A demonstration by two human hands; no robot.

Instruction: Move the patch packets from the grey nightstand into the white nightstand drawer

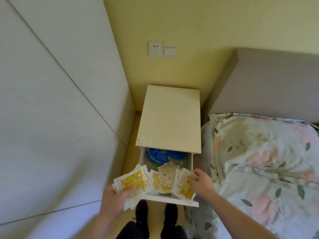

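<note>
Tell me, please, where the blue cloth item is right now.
In the head view, the blue cloth item lies at the back of the open drawer, just behind the loose patch packets.

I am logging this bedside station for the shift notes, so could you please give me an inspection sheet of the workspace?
Surface: white nightstand, top bare, its drawer pulled open.
Job's things: patch packets loose in the drawer; more held in both hands.
Clutter: blue fabric at the drawer's back.
Grippers: left hand grips a packet stack; right hand pinches packets over the drawer.
Cables: nothing seen.
Surroundings: wall socket, switch, bed at right, wardrobe at left.
</note>
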